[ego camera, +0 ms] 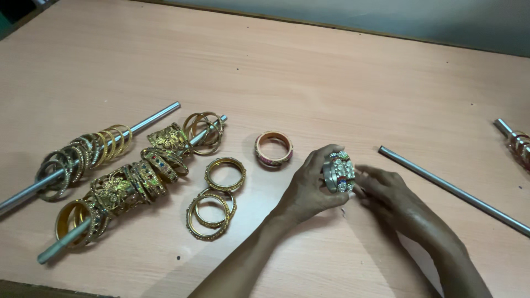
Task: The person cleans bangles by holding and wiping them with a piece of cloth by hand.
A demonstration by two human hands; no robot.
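gold bangles (pixel 118 176), pink bangle (pixel 273 149), silver rods (pixel 455 190)

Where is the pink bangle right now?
The pink bangle lies flat on the table, near the middle, between the loose gold bangles and the left hand.

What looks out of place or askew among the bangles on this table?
Nothing damaged. Four loose bangles, one pink bangle and three gold bangles, lie off the rods; the bare metal rod at right carries none. Both hands hold a stack of jewelled silver bangles.
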